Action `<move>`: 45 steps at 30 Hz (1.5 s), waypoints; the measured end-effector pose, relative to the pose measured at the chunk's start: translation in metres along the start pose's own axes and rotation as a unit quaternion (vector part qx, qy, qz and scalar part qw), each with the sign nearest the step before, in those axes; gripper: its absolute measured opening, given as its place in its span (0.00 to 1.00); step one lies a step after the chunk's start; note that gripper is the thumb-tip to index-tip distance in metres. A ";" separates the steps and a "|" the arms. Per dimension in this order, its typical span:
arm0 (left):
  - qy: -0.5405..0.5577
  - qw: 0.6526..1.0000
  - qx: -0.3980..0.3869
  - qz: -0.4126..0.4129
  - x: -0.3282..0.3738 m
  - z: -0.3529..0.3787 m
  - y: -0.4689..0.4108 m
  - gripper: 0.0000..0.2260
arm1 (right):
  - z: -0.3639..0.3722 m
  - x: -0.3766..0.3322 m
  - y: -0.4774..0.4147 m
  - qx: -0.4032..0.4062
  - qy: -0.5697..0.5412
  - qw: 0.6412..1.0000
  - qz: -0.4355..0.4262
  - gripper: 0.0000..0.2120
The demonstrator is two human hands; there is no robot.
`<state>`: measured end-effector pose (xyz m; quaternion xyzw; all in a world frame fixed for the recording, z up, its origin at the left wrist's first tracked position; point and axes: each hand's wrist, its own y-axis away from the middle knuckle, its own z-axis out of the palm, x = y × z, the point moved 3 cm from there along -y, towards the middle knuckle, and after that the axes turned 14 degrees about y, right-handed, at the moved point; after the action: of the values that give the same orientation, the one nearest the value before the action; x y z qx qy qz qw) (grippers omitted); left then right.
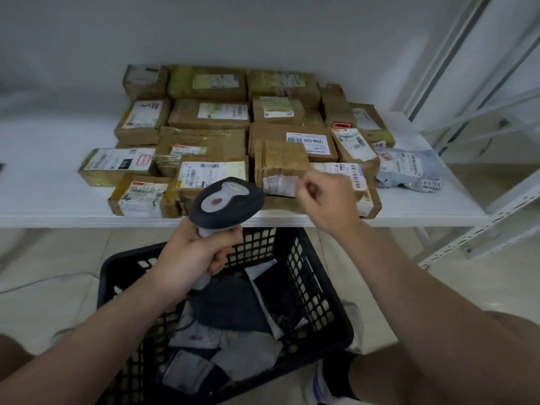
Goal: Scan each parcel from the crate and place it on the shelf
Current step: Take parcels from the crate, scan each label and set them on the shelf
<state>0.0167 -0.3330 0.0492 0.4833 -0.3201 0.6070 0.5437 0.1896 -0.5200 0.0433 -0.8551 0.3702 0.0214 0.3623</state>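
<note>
1. White shelf (43,182) against a pale wall carries rows of taped cardboard parcels (204,112), labels up; a grey poly bag (409,168) lies at their right end.
2. Below the shelf edge a black crate (315,287) stands on the floor, holding dark and grey mailer bags (230,305).
3. The left hand (187,258) grips the handle of a scanner (228,200), raised above the crate.
4. The right hand (324,197), fingers curled, is at a front-row corrugated parcel (280,162); blur prevents telling whether it holds it.

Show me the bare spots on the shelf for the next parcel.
Bare shelf lies left of the green-edged box, and a smaller patch right of the grey mailer bag, toward the rack upright. The middle is crowded with cardboard parcels to the front edge.
</note>
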 end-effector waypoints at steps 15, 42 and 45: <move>-0.245 0.969 0.025 -0.021 0.006 -0.046 0.017 0.18 | 0.195 0.001 0.180 -0.660 0.126 0.738 0.065 0.26; -0.233 0.973 0.000 -0.001 0.019 -0.041 0.003 0.15 | 0.180 -0.014 0.139 -0.543 0.071 0.826 0.135 0.19; -0.219 0.976 0.004 0.021 0.026 -0.041 0.011 0.11 | 0.154 -0.040 0.105 -0.551 0.036 0.826 0.116 0.33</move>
<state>-0.0020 -0.2884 0.0612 0.5997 -0.4389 0.4988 0.4460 0.1280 -0.4457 -0.1212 -0.8636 0.4061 0.2325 -0.1876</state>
